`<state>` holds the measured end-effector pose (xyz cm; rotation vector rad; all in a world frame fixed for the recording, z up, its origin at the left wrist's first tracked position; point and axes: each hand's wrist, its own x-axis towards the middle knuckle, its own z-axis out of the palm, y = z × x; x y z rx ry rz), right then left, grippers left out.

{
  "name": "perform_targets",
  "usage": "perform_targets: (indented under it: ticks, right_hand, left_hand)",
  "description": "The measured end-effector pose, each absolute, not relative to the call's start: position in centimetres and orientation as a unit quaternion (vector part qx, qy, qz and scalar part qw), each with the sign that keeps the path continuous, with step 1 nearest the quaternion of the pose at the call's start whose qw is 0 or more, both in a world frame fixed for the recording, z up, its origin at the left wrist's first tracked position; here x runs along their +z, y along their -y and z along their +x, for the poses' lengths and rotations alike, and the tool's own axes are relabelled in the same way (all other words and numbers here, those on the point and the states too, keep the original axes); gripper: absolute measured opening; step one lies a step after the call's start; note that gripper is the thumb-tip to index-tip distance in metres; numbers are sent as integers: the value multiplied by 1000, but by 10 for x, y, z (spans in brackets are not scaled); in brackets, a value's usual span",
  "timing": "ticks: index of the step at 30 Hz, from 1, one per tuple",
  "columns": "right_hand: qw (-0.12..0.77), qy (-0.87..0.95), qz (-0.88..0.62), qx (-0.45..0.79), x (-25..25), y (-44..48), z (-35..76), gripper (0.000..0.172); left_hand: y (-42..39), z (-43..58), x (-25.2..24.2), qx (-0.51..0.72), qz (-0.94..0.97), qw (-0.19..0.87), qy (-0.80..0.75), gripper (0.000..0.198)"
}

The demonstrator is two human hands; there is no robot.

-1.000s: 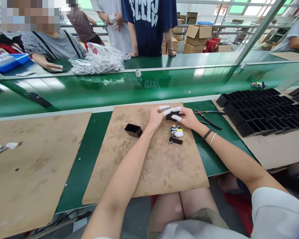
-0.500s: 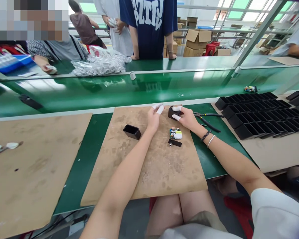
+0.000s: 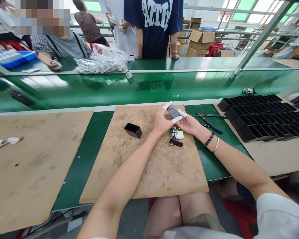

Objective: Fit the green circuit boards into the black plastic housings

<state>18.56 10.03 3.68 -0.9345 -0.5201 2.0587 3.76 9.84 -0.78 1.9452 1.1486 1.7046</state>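
Note:
Both my hands meet over the far part of a brown cardboard mat. My left hand and my right hand, with white finger cots on the fingertips, together pinch a small black box-shaped part, tilted up so its open face shows. Just below the hands, a small green circuit board with a white piece lies on the mat. A flat black piece lies beside it. An empty black rectangular shell stands to the left of my hands.
Black-handled pliers lie right of my hands. Rows of black shells fill the right side. A second cardboard mat is on the left. Beyond a green conveyor belt, several people stand by clear bags.
The right hand held the black part alone half a second ago. Now the left hand has closed back onto it, and both hands have lifted and tilted it toward me.

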Motion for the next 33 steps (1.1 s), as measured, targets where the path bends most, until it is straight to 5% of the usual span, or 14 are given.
perform_targets:
  ticks: [10,20,26,33]
  right_hand:
    - [497,369,-382,686,34,-111,201,24]
    - [512,576,-431,470,34,-119,211,42]
    - [502,500,-425,564,39,-120,212,24]
    - [400,383,-470,688,44,-127,225,36]
  left_hand:
    - [-97,45,-3,589,646,227,-429,62]
    - [-113,38,-13,518,598,466,-396,70]
    - [-117,34,-9,497,549,563,-368,73]
    - [-114,26,-2,436,563,619,-331,64]
